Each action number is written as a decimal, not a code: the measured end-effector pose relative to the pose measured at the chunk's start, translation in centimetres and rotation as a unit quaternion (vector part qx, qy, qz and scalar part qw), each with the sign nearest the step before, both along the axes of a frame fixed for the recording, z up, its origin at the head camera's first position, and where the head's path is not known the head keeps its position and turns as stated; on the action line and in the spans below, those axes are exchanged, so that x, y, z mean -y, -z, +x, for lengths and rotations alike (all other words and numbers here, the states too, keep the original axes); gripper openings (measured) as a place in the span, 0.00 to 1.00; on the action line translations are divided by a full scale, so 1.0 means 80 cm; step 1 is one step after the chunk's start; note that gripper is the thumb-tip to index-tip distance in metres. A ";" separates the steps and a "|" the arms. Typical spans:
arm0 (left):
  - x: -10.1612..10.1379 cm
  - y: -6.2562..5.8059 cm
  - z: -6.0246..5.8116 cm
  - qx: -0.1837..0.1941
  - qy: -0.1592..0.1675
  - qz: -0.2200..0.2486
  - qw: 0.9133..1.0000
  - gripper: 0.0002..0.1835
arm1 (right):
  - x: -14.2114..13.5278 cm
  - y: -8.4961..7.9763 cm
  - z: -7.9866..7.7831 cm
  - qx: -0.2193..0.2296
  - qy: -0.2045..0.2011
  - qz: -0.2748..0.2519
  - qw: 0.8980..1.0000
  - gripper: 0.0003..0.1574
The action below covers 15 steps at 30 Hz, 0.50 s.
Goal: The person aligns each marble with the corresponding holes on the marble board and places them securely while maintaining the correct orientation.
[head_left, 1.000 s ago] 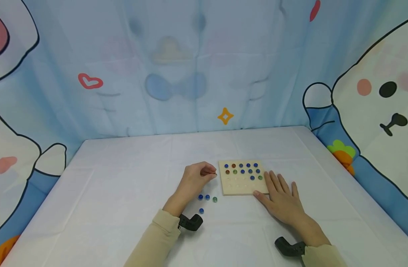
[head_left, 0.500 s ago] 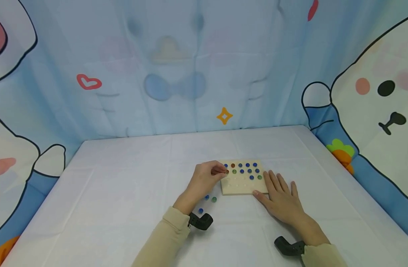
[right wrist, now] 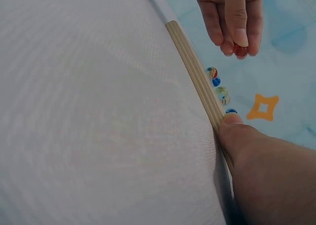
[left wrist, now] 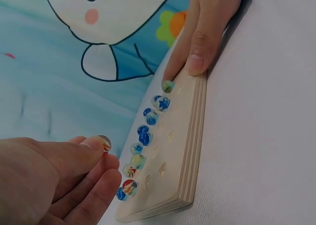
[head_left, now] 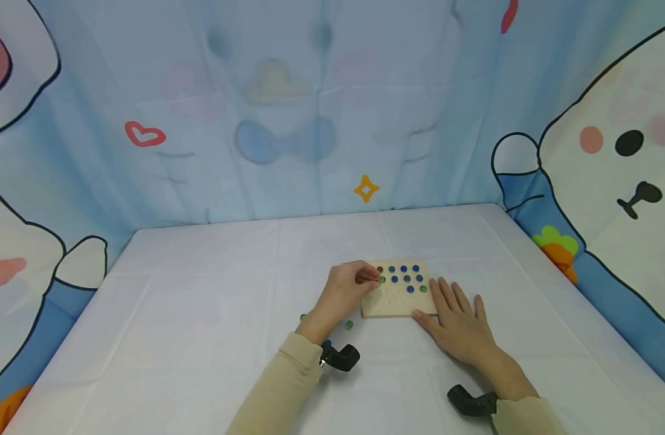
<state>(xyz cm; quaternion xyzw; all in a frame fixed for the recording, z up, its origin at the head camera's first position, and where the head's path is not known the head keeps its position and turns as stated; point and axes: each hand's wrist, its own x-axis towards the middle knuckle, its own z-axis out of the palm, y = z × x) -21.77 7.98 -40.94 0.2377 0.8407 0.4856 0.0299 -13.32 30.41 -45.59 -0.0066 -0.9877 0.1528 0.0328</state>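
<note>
Between thumb and fingertips, my left hand [head_left: 343,296] pinches a marble with red and orange swirls [left wrist: 106,145]. It hovers over the left part of a pale wooden board [head_left: 392,308], covering some of the marbles there. Blue, green and red marbles [left wrist: 143,135] sit in the board's back rows, with two more at the right of the third row. Bare hollows show toward the front. My right hand [head_left: 463,332] lies with straight fingers along the board's right side, its thumb touching the front corner.
Loose marbles lie on the white tablecloth [head_left: 202,338] left of the board: a green marble [head_left: 349,325], another green marble [head_left: 303,316] beside the left wrist, and a blue marble [head_left: 328,342] mostly hidden. A printed curtain [head_left: 289,181] hangs behind the table.
My left hand has moved right with its marble, from beside the board to above its left part, and its arm now hides some loose marbles. My right hand has stayed in place.
</note>
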 end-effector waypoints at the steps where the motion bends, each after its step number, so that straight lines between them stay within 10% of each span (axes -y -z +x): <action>1: -0.001 0.001 0.000 0.002 0.000 0.001 1.000 0.07 | 0.000 0.000 0.000 0.001 0.000 0.000 1.000 0.59; 15: -0.021 0.004 -0.001 0.006 0.005 0.012 1.000 0.06 | 0.001 0.001 -0.001 0.001 0.001 0.001 1.000 0.59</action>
